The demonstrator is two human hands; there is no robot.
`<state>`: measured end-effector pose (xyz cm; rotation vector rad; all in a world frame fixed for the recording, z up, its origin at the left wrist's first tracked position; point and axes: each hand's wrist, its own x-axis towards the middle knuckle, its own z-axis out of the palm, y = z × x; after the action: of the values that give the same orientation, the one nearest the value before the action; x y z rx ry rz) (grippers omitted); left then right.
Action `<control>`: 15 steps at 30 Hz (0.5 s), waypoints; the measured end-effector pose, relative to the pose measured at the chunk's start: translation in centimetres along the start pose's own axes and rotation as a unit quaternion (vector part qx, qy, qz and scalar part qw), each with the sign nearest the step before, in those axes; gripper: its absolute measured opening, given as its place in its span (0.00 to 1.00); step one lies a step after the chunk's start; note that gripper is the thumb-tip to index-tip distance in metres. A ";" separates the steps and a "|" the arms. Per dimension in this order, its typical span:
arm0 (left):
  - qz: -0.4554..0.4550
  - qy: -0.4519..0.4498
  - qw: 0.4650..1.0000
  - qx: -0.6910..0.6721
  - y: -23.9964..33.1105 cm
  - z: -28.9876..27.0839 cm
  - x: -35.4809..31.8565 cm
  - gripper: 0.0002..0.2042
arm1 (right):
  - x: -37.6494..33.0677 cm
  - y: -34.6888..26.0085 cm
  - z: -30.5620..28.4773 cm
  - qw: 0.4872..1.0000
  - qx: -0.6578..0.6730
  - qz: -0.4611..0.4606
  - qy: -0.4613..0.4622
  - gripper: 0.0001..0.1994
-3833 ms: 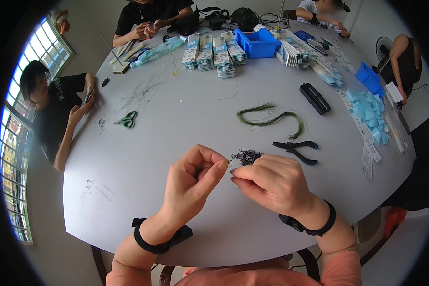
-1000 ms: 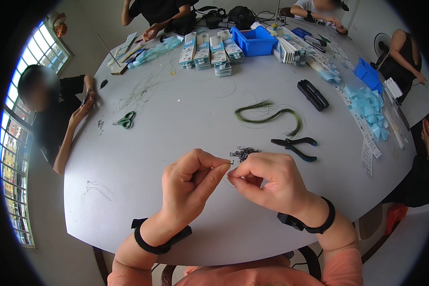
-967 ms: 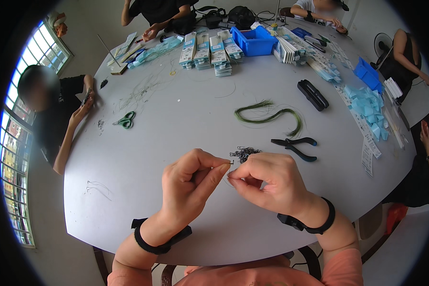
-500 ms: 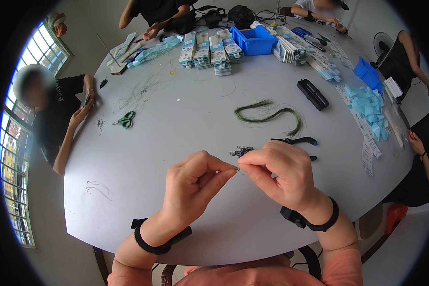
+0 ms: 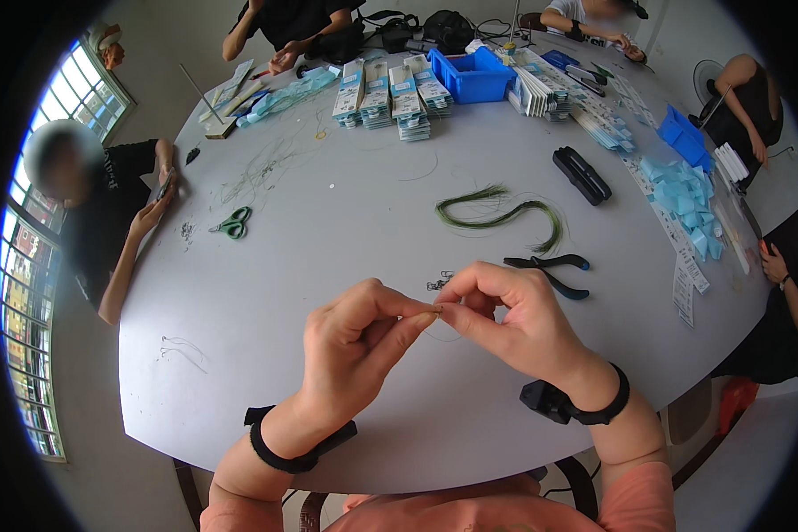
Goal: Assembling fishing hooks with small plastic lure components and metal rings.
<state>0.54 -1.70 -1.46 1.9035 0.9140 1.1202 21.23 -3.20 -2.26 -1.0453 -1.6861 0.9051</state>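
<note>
My left hand [image 5: 355, 341] is closed in a pinch of thumb and forefinger on a tiny dark piece that looks like a fishing hook [image 5: 438, 309]. Against those fingertips, my right hand [image 5: 519, 324] pinches a thin line [image 5: 448, 339], which curves below the fingers. Most of the hook and line is hidden by the fingertips. Just beyond my hands lies a small pile of dark hooks [image 5: 438, 281], partly covered by my right hand. Pliers with black and blue handles [image 5: 559, 270] lie past my right hand. A bundle of green line [image 5: 505, 217] curves farther off.
Green scissors [image 5: 233, 223] lie at the left, with hooks on lines [image 5: 182, 350] nearer me. A black case [image 5: 582, 176] sits at the right. Stacked cards [image 5: 395, 97] and a blue bin [image 5: 472, 75] stand at the far side. Several people sit around the table.
My right hand has shifted slightly and its fingers are less curled, uncovering more of the pliers. My left hand stays nearly in place. A person at the far right has moved an arm.
</note>
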 end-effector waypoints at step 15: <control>0.005 0.030 0.999 -0.009 -0.2 0.1 -0.1 0.03 | -0.2 -0.8 0.7 0.992 -0.075 -0.102 0.021 0.06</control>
<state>0.57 -1.68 -1.70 1.8707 0.9240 1.1933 20.47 -3.79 -1.81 -0.9627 -1.8107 0.6290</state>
